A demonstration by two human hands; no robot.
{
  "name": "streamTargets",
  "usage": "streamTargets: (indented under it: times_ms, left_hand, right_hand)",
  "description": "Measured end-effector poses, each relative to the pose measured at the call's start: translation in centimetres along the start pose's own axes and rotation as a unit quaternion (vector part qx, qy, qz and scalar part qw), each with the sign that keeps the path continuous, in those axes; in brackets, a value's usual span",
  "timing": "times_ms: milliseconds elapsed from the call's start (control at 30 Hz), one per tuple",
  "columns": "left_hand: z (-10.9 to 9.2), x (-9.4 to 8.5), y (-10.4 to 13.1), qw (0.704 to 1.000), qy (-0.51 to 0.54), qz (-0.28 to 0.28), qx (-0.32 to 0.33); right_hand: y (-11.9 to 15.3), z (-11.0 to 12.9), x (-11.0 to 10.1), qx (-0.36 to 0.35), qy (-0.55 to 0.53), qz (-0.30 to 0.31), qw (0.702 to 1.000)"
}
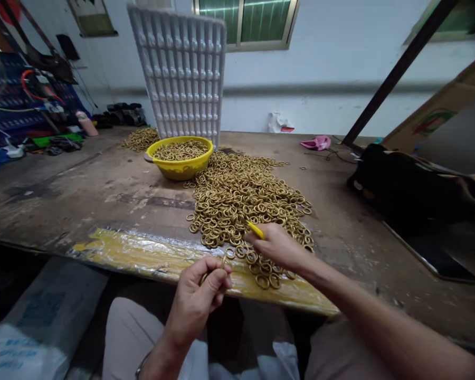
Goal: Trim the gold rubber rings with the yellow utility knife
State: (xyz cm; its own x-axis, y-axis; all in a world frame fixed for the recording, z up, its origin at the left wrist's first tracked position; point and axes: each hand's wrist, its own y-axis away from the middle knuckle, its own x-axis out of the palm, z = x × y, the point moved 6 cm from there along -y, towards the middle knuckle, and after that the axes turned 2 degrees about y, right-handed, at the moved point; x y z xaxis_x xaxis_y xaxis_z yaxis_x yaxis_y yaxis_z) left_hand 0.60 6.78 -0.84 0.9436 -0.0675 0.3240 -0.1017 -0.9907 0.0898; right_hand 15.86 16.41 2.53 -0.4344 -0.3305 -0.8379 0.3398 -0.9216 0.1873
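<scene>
At the near edge of a worn workbench (114, 184), the person's left hand (201, 291) grips a brass-coloured ring (224, 260) between thumb and fingers, just clear of the edge. The right hand (275, 244) is at the near side of a large ring heap (245, 192), its fingers closed about a slim yellow implement (255, 230); whether those fingers also grasp a ring cannot be told. Several loose rings (262, 281) lie between this hand and the edge, on yellow tape (142, 254) along the bench front. Behind and to the left of the heap stands a yellow basin (184, 170) filled with similar rings. A grey moulded panel (182, 74) stands upright behind the basin, and a smaller ring pile (139, 139) lies farther back, left of the panel. Noted at far right: a pink cloth (319, 142), near the wall.
</scene>
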Motion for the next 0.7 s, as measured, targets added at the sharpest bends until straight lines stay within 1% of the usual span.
streamTargets:
  times_ms: [33,67,100,133,167,200,233,300,367,433,567,633,700]
  left_hand:
    - [0.2,-0.1,-0.1,1.000,0.017,0.000,0.002]
    - [0.4,-0.2,-0.3,1.000,0.030,-0.003,0.009]
    - [0.6,-0.3,-0.5,0.999,0.039,-0.007,0.016]
    - [0.8,-0.5,-0.7,0.999,0.043,-0.010,0.025]
    - [1.0,-0.6,-0.8,0.998,0.044,-0.015,0.030]
    - [1.2,-0.7,-0.8,0.998,0.044,-0.020,0.032]
    - [1.3,-0.7,-0.9,0.998,0.042,-0.026,0.033]
    - [1.4,-0.8,-0.8,0.998,0.040,-0.035,0.037]
    - [1.4,-0.6,-0.6,0.997,0.040,-0.037,0.045]
    - [1.4,-0.4,-0.5,0.997,0.043,-0.029,0.053]
    - [1.5,0.3,-0.6,0.997,0.063,-0.008,0.048]
    - [1.3,0.4,-0.7,0.995,0.093,0.005,0.043]
    - [0.9,0.4,-1.0,0.990,0.138,0.016,0.033]
  right_hand:
    - [0.4,0.6,0.9,-0.004,-0.129,0.061,0.990]
    - [0.8,1.4,1.8,-0.006,-0.248,0.124,0.961]
    - [1.4,2.3,2.6,-0.009,-0.337,0.172,0.926]
    - [1.8,3.1,3.1,-0.010,-0.404,0.201,0.893]
    - [2.0,3.6,3.5,-0.008,-0.451,0.208,0.868]
    - [2.1,3.8,3.7,-0.004,-0.484,0.200,0.852]
    - [2.1,3.7,3.8,0.003,-0.506,0.183,0.843]
    - [1.8,3.3,3.8,0.011,-0.528,0.144,0.837]
    - [1.6,3.0,3.5,0.008,-0.533,0.123,0.837]
    - [1.7,3.1,3.4,-0.003,-0.530,0.129,0.838]
    - [2.2,4.0,3.3,-0.029,-0.511,0.164,0.843]
    - [2.2,4.1,3.3,-0.023,-0.504,0.159,0.849]
    - [1.9,3.6,3.2,-0.003,-0.502,0.133,0.855]
